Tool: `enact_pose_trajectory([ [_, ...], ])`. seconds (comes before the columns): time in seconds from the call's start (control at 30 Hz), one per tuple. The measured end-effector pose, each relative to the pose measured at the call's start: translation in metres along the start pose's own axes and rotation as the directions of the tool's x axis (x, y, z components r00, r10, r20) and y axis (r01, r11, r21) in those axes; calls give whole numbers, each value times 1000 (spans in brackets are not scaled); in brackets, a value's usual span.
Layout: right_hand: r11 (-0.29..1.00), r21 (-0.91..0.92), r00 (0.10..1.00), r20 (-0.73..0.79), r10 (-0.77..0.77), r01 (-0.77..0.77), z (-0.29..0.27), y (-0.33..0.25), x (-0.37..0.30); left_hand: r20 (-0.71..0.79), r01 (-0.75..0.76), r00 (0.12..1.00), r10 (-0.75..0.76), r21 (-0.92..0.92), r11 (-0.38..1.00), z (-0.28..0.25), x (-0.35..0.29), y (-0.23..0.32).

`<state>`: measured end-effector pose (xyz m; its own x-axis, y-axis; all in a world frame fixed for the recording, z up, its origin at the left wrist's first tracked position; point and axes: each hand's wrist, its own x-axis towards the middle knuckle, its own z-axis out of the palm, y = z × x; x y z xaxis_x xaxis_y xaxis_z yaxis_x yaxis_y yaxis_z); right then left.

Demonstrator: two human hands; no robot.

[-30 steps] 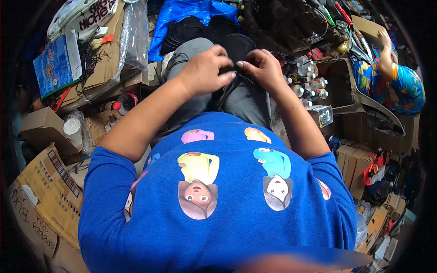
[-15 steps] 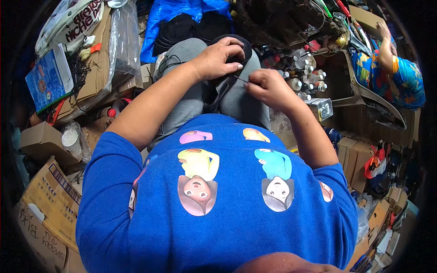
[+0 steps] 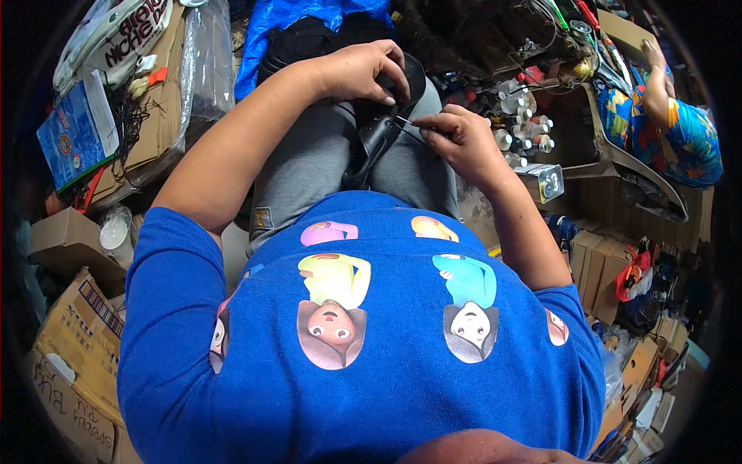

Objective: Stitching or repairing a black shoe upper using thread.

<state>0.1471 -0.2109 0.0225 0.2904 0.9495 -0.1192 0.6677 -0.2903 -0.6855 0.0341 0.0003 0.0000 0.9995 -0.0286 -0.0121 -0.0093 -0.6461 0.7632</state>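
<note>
A black shoe (image 3: 376, 141) rests between my thighs, its far end partly covered by my hand. Over that far end my left hand (image 3: 369, 73) bends down, thumb and fingers curled against the shoe. My right hand (image 3: 461, 139) comes in from the right, closed in a pinch on a thin metal tool (image 3: 406, 121). The tool's tip points left and meets the shoe's edge just below my left fingers. Its exact kind is too small to make out.
Blue plastic sheeting (image 3: 267, 39) and black fabric lie beyond my knees. Several small bottles (image 3: 528, 131) and a clear-sided box (image 3: 550, 184) stand at the right. Cardboard boxes (image 3: 69, 240) crowd the left. Another person's colourful sleeve (image 3: 680, 139) shows at far right.
My left hand has shifted farther away and my left arm has straightened. More of the shoe shows. My right hand has turned, and the thin metal tool now shows at the shoe.
</note>
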Motion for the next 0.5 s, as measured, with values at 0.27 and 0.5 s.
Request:
enact_pose_trajectory([
  [0.27,995,-102,1000,18,-7,9,-4,-9,6,20,-35,999,34,55,998,0,-1,-7],
  [0.5,984,-175,999,-33,-26,20,1,-10,5,-3,-28,1000,28,45,999,2,0,-10],
])
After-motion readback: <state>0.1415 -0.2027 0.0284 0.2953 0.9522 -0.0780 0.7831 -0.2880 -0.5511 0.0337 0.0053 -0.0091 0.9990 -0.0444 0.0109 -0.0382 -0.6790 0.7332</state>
